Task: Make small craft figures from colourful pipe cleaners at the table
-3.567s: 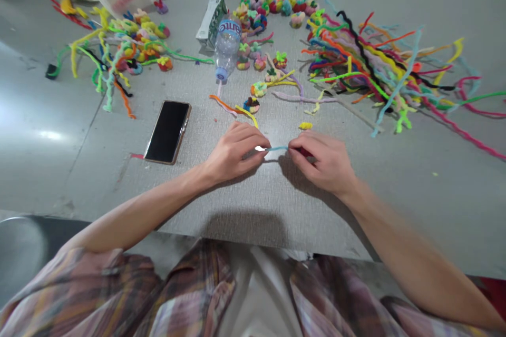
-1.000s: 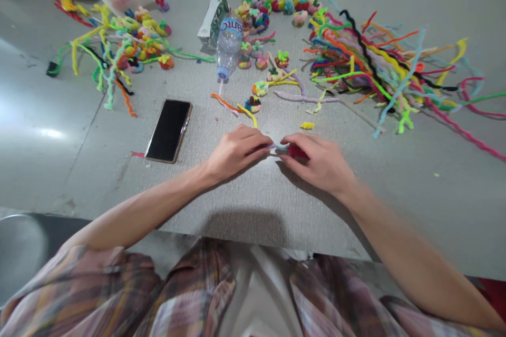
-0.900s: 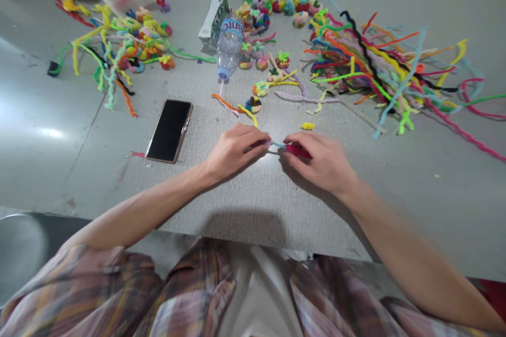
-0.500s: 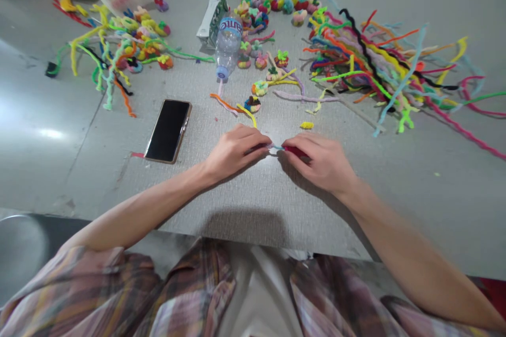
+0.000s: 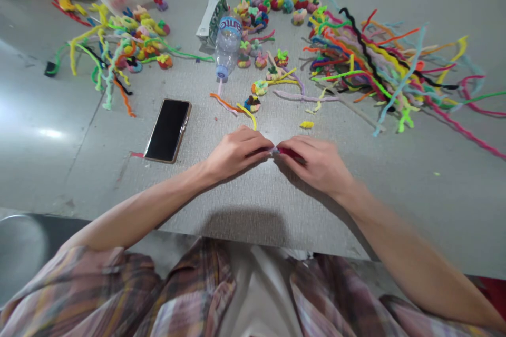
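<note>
My left hand (image 5: 235, 154) and my right hand (image 5: 316, 162) rest on the grey table (image 5: 253, 205), fingertips almost meeting. Both pinch a short pale blue pipe cleaner (image 5: 274, 151), of which only a sliver shows between the fingers. A red coiled bit (image 5: 290, 153) sits under my right fingers, mostly hidden. Just beyond my hands lie a yellow pipe cleaner (image 5: 247, 113), an orange one (image 5: 222, 101) and a small yellow scrap (image 5: 305, 125).
A black phone (image 5: 168, 129) lies to the left. A clear water bottle (image 5: 227, 45) lies on its side beside a small carton (image 5: 212, 19). A heap of loose pipe cleaners (image 5: 379, 63) fills the right, curled pieces (image 5: 126, 45) the left, small rolled flowers (image 5: 272, 2) the back.
My hands have drawn together. The blue pipe cleaner stretch seen between them has shrunk from a few centimetres to almost nothing. Nothing else on the table has moved.
</note>
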Demonstrator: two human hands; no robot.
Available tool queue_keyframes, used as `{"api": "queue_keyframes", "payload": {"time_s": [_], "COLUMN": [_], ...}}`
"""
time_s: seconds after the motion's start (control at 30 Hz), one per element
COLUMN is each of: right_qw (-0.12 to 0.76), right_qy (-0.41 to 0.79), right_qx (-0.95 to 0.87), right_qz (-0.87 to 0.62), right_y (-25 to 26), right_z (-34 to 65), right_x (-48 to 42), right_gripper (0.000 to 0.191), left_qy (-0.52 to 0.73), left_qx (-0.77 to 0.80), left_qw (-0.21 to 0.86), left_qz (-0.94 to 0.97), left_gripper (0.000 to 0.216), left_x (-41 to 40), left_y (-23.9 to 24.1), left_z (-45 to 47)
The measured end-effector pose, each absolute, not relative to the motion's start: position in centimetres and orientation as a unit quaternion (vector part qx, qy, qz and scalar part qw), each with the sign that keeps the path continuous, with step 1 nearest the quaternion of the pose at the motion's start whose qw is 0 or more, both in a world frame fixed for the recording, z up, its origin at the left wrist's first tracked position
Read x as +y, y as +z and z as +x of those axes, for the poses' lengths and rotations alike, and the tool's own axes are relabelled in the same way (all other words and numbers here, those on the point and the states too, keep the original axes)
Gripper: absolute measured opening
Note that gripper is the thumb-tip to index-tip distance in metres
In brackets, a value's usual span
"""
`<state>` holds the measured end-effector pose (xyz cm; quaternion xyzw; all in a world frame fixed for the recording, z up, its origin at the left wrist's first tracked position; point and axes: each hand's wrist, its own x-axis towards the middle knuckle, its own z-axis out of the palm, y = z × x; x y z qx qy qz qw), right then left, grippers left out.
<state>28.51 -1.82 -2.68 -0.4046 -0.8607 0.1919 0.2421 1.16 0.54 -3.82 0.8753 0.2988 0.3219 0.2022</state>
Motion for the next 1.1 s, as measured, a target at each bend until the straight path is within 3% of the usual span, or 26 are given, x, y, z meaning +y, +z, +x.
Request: {"api": "queue_keyframes", "payload": {"time_s": [0.17, 0.37, 0.93, 1.1], "right_qw": [0.259, 0.273, 0.278, 0.25], "right_qy": [0.177, 0.149, 0.137, 0.114], "right_qx": [-0.819, -0.811, -0.817, -0.833], "right_qz": [-0.481, -0.495, -0.486, -0.48], "right_y": [-2.8, -2.3, -2.4, -2.4], "right_z": [29.7, 30.8, 30.6, 29.4], "right_x": [-1.3, -0.6, -0.8, -1.4], "right_gripper": [0.043, 0.021, 0.018, 0.037], "left_qy": [0.373, 0.405, 0.392, 0.394], "left_qx": [0.378, 0.437, 0.409, 0.369], "left_qw": [0.209, 0.241, 0.243, 0.236], "left_qz": [0.821, 0.766, 0.788, 0.808], "left_gripper": [0.014, 0.015, 0.01, 0.009], "left_x": [0.9, 1.5, 1.4, 1.0], "left_y": [-3.8, -3.9, -3.8, -3.8], "left_z": [1.0, 1.0, 1.0, 1.2]}}
